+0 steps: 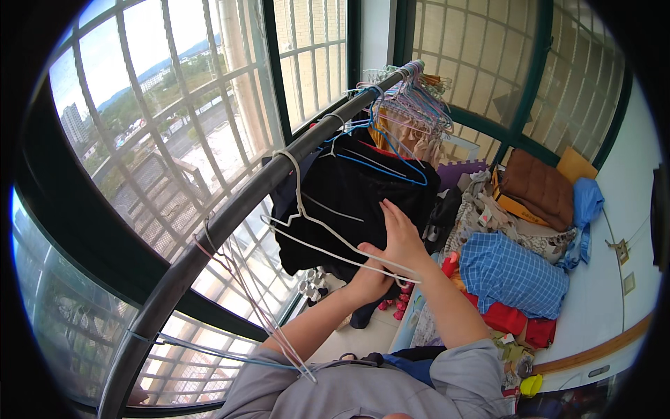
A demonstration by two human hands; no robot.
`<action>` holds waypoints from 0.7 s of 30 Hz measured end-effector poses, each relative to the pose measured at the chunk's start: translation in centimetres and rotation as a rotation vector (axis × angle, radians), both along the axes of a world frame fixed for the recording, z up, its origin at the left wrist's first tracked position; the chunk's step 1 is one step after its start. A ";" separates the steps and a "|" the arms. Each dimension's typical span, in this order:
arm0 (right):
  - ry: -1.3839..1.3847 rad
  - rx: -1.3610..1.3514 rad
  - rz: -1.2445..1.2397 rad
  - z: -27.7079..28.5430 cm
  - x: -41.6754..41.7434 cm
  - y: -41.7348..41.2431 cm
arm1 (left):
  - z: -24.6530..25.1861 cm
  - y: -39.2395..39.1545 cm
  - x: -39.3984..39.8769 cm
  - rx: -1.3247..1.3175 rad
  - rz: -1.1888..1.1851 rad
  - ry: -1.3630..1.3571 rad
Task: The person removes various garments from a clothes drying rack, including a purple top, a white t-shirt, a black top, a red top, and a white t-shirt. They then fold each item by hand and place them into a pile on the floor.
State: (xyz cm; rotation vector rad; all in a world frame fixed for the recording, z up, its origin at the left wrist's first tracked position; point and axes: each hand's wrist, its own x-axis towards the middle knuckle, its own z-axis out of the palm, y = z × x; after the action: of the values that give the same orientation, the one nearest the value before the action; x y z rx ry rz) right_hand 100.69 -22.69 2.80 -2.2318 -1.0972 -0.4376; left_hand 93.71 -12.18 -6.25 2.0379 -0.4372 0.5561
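A black garment (335, 188) hangs from the dark metal rail (251, 188) in front of me. My left hand (371, 275) and my right hand (405, 238) are close together at its near side, beyond a white wire hanger (335, 235) that hangs bare from the rail. The fingers of the upper hand point up along the black cloth; the lower hand's fingers are partly hidden, so its grip does not show. A blue hanger (403, 162) lies against the garment's far side. Pink and blue wire hangers (267, 314) dangle close to my arm.
Many wire hangers (419, 99) crowd the rail's far end, with tan clothes below. At right are a blue checked cloth bundle (510, 275), a brown quilted item (539, 188), a blue plastic bag (583, 209) and red cloth (502, 317). Barred windows (172, 115) stand at left.
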 end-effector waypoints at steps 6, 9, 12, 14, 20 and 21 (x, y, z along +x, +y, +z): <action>0.225 -0.068 -0.084 0.4 2.3 -0.2 | 1.8 0.1 0.0 0.145 -0.060 -0.171; 0.302 0.115 0.013 0.1 3.9 -1.4 | 2.2 2.1 0.6 -0.024 0.435 -0.228; 0.928 0.416 0.218 -1.3 4.8 -2.0 | 2.2 4.1 1.1 0.220 0.583 -0.286; 1.165 0.636 0.377 -2.3 5.5 -2.1 | 2.0 5.0 0.4 0.413 0.481 -0.245; 1.455 0.751 0.330 -3.8 8.2 -2.9 | 2.4 5.2 -2.4 0.051 0.352 -0.440; 1.511 0.766 0.239 -3.9 8.4 -2.8 | 2.7 4.8 -2.8 0.012 0.350 -0.440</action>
State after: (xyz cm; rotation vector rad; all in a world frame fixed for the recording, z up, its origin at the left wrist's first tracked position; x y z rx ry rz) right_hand 109.13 -25.51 -1.13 -1.1166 -0.2211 0.7467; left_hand 90.89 -7.42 -3.57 2.0110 -0.3379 1.2296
